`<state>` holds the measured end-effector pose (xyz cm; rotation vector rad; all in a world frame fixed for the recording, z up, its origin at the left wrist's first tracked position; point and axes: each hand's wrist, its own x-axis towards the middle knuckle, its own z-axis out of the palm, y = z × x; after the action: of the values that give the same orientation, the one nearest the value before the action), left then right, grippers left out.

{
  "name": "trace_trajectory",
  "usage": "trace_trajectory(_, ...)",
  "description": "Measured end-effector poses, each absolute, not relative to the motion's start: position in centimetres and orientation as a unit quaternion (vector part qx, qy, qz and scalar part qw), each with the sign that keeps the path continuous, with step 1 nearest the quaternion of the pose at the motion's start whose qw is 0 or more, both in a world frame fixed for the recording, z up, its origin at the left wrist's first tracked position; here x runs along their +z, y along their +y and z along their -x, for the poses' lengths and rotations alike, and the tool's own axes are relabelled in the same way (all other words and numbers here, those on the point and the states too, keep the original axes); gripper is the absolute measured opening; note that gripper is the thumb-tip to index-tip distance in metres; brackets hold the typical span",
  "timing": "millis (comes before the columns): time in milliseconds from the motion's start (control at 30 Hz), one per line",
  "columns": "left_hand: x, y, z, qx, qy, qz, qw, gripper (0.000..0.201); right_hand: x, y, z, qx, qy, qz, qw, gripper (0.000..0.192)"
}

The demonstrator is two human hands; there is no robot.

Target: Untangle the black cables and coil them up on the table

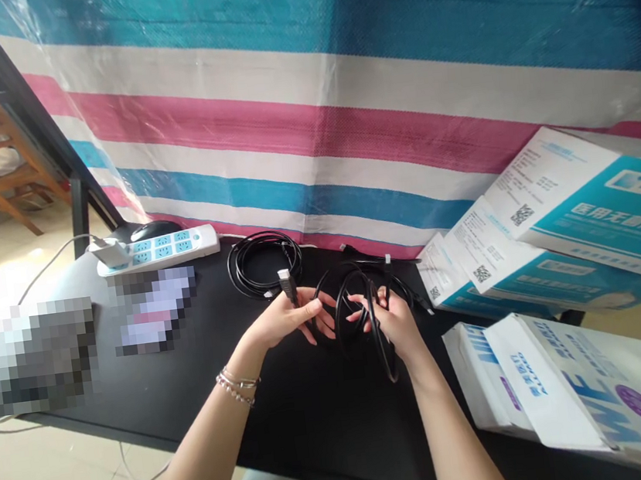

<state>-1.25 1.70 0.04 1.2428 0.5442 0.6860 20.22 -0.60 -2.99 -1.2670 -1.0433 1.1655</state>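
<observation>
My left hand (289,318) pinches the plug end (287,284) of a black cable, holding it upright above the black table (157,385). My right hand (392,321) grips several loose loops of the same black cable (357,305), which hang down past the fingers. Both hands sit close together over the table's middle. A second black cable (263,263) lies coiled flat on the table just behind my left hand.
A white power strip (166,248) with a white charger (110,252) plugged in lies at the back left, next to a black mouse (152,229). White and teal boxes (586,215) are stacked at the right. A striped tarp (340,113) hangs behind.
</observation>
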Motion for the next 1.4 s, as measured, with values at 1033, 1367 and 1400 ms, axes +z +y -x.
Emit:
trace_trajectory(1033, -0.58, 1.65, 0.57, 0.294, 0.199, -0.54, 0.763, 0.046, -2.74, -0.8, -19.49, 0.444, -0.415, 0.549, 0.574, 0.041)
trace_trajectory(1367, -0.05, 1.6, 1.03, 0.239, 0.228, -0.554, 0.764, 0.036, -2.79, -0.7, -19.98, 0.459, -0.444, 0.516, 0.571, 0.042)
trace_trajectory(1400, -0.06, 1.61, 1.03, 0.237, 0.23, -0.556, 0.763, 0.036, -2.81, -0.68, -20.01, 0.458, -0.446, 0.513, 0.572, 0.042)
